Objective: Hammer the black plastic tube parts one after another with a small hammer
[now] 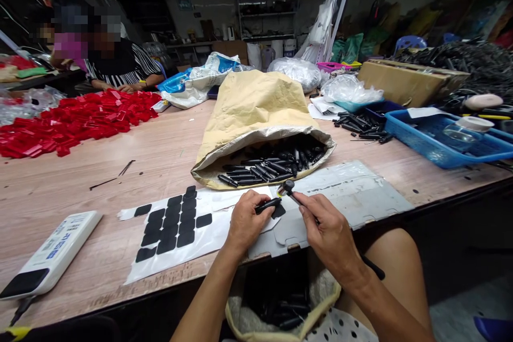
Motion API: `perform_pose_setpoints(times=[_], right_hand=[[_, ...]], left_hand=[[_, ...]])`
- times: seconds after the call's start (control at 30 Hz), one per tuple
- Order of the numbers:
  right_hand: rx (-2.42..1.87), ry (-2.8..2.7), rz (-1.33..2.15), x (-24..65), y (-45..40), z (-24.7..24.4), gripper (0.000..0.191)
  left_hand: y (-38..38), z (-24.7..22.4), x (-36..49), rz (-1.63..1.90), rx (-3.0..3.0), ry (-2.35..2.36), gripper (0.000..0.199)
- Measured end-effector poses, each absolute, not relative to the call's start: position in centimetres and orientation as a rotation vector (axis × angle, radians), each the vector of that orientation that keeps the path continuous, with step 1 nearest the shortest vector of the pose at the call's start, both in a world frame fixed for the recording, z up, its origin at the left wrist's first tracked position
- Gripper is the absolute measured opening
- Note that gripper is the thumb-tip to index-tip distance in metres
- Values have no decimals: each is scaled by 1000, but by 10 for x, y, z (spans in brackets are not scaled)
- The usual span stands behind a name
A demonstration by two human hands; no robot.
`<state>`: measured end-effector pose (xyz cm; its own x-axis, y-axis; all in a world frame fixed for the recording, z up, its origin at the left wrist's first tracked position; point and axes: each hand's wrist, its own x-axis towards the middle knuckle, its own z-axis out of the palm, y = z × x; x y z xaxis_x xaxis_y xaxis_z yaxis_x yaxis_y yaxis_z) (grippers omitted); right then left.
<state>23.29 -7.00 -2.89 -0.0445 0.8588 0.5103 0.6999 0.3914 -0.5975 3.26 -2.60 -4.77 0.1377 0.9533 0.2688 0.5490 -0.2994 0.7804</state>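
My left hand is closed around a slim black tube-shaped part, pinched between thumb and fingers. A small hammer-like tool, with a dark round head and a shiny metal band, is in my right hand. Its handle passes under my palm, and a black end shows beyond the wrist. The tool's head is just above and right of the tube's tip. Beneath them lie a grey board and a black rounded patch. White backing sheets with several black rounded-square patches lie left of my hands.
A paper sack full of black tube parts opens toward me. Another open sack is at my lap. A white power bank is at left, a red pile behind it. A blue tray stands right. Someone sits across.
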Motion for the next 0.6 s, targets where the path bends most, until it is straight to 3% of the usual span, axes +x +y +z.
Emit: perform_pose_setpoints(times=[0.6], right_hand=[[-1228,-1849,-20,227,-71,-19,49]], left_hand=[[-24,-45,34,985,2015,1492,11]])
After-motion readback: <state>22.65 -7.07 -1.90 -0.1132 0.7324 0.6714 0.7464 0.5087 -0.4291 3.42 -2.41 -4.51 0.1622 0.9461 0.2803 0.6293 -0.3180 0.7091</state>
